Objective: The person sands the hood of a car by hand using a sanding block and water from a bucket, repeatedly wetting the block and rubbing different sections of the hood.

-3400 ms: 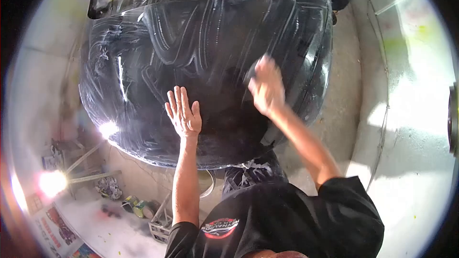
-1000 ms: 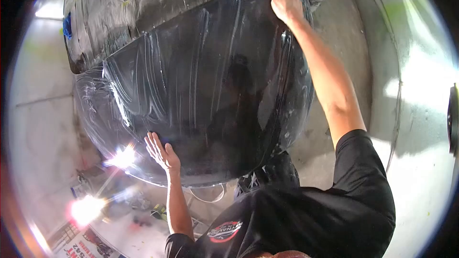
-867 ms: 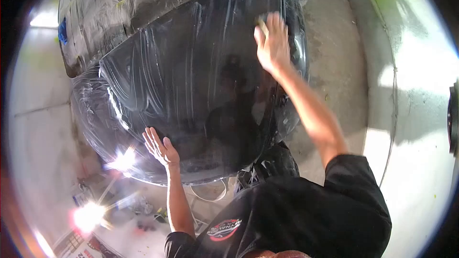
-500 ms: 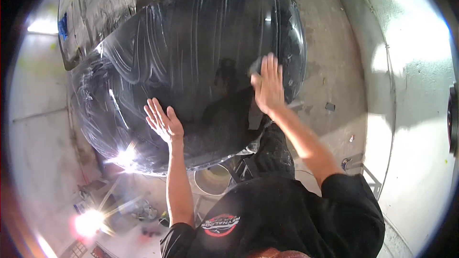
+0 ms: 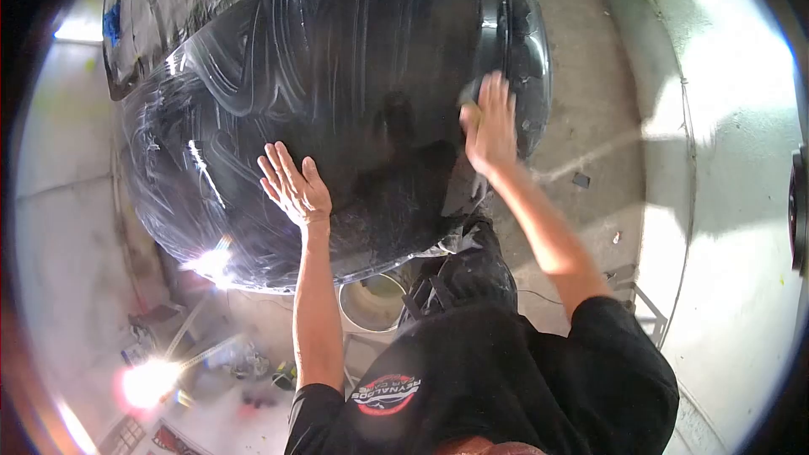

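My left hand (image 5: 297, 188) lies flat with its fingers spread on a black car hood (image 5: 362, 59), whose surface carries pale, wet-looking streaks. Toward the hood's right edge, my right hand (image 5: 491, 128) presses down with fingers extended, slightly blurred. A small greyish pad (image 5: 468, 94) shows beside its thumb and fingers, mostly covered by the hand; I cannot tell its exact kind. Around the right hand the hood looks darker and smoother than on the streaked left side.
Wrinkled masking sheet (image 5: 177, 8) covers the car beyond the hood. A round bucket (image 5: 344, 307) stands under the front edge. At lower left a bright work lamp (image 5: 152, 383) shines on the floor among scattered items. A pale wall (image 5: 733, 202) runs along the right.
My right hand has moved up and to the right along the hood's edge with the pad. My left hand appears slightly higher, and the view has shifted a little.
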{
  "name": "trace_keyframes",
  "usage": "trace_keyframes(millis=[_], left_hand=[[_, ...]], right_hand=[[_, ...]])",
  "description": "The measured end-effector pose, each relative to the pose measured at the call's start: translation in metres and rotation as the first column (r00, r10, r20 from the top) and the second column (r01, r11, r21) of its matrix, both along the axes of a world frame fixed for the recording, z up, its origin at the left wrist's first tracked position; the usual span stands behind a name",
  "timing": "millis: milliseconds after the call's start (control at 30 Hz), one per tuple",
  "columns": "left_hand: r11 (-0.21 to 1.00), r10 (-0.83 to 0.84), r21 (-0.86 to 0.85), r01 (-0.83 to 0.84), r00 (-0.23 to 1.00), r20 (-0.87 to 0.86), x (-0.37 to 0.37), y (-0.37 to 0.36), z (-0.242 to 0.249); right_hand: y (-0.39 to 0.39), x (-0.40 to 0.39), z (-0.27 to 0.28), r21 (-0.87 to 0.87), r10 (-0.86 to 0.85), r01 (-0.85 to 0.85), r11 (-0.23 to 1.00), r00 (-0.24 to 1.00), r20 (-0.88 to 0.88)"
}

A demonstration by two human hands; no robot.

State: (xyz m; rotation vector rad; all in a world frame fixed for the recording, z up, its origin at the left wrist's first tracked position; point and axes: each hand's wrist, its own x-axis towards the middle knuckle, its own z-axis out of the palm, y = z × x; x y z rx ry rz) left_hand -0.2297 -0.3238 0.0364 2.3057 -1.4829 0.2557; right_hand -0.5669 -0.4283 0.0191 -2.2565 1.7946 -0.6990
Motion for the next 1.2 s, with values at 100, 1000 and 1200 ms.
trace_keyframes(millis=[100,1000,1200], left_hand=[[0.999,0.026,0.019,-0.026,1.000,0.012,0.001,-0.004,0.000],[1.000,0.007,-0.018,-0.006,0.999,0.041,0.002,-0.002,-0.004],[1.000,0.010,-0.020,-0.008,0.998,0.067,0.002,-0.001,-0.004]], right_hand=[[-0.170,-0.005,0.034,-0.124,-0.076,0.083,0.989,0.995,0.061],[0.192,0.032,-0.072,-0.005,0.017,-0.017,1.000,0.989,0.146],[0.014,0.023,0.002,-0.064,-0.057,0.063,0.996,0.993,0.099]])
